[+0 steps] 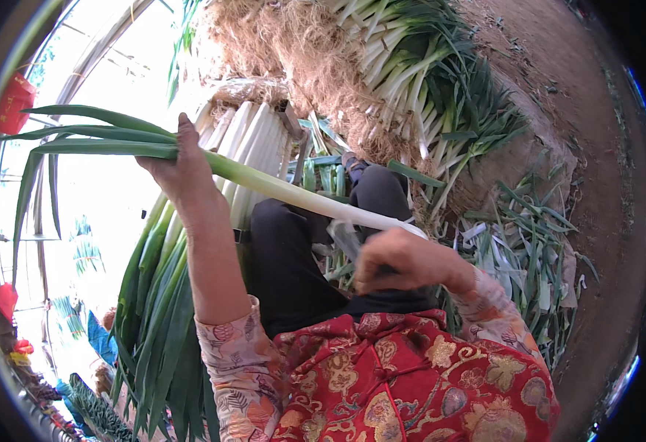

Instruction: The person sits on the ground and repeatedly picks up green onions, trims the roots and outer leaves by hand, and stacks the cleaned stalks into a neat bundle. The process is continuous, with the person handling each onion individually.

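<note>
My left hand (pixel 185 160) is closed round the upper part of a leek (pixel 295 193), where its green leaves begin, with the thumb up. The leaves hang out past the hand to the left, and the white shank slopes down to the right across my knees. At the white end is my right hand (pixel 400 259), blurred, its fingers curled; a pale, thin strip hangs beside it, perhaps a peeled outer layer. Whether the fingers grip that strip cannot be made out. Left of my legs lies a row of cleaned leeks (pixel 259 149), white shanks up, green leaves trailing down.
Beyond my feet a large heap of leeks with roots (pixel 323 72) spreads to the upper right. Leaf trimmings (pixel 527 254) litter the ground at right, beside a bare dirt path (pixel 605 182). More leek bundles (pixel 88 254) stand at far left.
</note>
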{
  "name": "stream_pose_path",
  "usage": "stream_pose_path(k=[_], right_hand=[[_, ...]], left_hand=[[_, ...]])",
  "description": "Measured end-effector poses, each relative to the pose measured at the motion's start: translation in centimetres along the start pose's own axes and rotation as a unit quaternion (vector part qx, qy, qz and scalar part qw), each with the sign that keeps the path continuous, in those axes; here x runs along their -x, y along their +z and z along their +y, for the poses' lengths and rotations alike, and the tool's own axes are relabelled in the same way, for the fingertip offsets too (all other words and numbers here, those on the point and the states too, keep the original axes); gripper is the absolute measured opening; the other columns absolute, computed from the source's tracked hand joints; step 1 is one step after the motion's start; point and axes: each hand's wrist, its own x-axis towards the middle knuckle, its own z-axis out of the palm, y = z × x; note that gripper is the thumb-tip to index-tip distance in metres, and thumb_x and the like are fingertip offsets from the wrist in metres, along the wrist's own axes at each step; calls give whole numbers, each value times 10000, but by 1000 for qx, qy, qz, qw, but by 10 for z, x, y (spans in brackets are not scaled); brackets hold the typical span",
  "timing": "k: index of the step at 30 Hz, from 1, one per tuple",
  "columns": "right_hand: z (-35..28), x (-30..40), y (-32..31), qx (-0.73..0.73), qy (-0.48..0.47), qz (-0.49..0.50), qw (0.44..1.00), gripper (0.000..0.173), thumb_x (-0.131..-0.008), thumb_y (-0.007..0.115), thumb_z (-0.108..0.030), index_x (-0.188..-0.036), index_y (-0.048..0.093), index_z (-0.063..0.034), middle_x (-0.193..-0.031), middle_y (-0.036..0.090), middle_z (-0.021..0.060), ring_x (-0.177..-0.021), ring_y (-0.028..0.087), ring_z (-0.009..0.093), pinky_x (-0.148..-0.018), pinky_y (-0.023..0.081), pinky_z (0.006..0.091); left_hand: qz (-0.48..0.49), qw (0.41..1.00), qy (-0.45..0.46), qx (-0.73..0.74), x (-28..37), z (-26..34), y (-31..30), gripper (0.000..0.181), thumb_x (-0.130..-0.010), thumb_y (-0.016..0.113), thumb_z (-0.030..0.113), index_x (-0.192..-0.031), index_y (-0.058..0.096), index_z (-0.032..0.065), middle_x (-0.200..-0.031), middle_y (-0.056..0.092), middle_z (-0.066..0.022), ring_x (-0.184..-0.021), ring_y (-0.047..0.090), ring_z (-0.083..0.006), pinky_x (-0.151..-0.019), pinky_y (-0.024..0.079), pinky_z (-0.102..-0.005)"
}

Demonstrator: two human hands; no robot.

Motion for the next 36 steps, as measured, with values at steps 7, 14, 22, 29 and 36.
stream_pose_path(k=[7, 14, 22, 29, 36], right_hand=[[1, 147, -12, 112, 317, 91, 937, 138, -743, 711, -85, -802, 591, -49, -696, 633, 86, -657, 637, 244, -580, 473, 331], [77, 266, 6, 376, 473, 140, 784, 178, -695, 707, -175, -754, 577, -68, -685, 610, 134, -707, 616, 335, -611, 458, 448], [136, 363, 49, 355, 538, 230, 729, 600, -693, 735, -294, -1230, 545, -108, -1128, 590, 174, -1065, 551, 339, -929, 434, 393], [71, 130, 2, 406, 181, 251, 860, 649, -672, 739, -228, -1266, 503, -112, -1135, 549, 89, -1082, 511, 260, -928, 414, 380], [77, 132, -1, 349, 107, 289, 885, 313, -722, 688, -90, -1031, 639, -88, -745, 605, 56, -675, 615, 234, -603, 509, 340]], left_hand=[[15, 998, -59, 20, -7, -1, 4, 657, -839, 616, 81, -1352, 206, 105, -1163, 475, -148, -1001, 565, -270, -757, 532, -423], [70, 995, -61, 33, -6, 9, 3, 553, -867, 553, 55, -1331, 252, 59, -1114, 515, -149, -954, 603, -253, -746, 556, -391], [95, 994, -46, 26, -14, 5, -14, 464, -867, 576, 51, -1246, 318, -22, -1066, 548, -182, -956, 618, -285, -747, 546, -421], [104, 994, -46, 6, -13, 1, -10, 469, -873, 571, 60, -1262, 315, 7, -1073, 542, -177, -959, 616, -275, -707, 539, -390], [107, 988, -98, 48, -37, -9, -30, 339, -873, 549, 40, -1148, 374, -59, -992, 547, -164, -914, 628, -250, -669, 533, -365]])
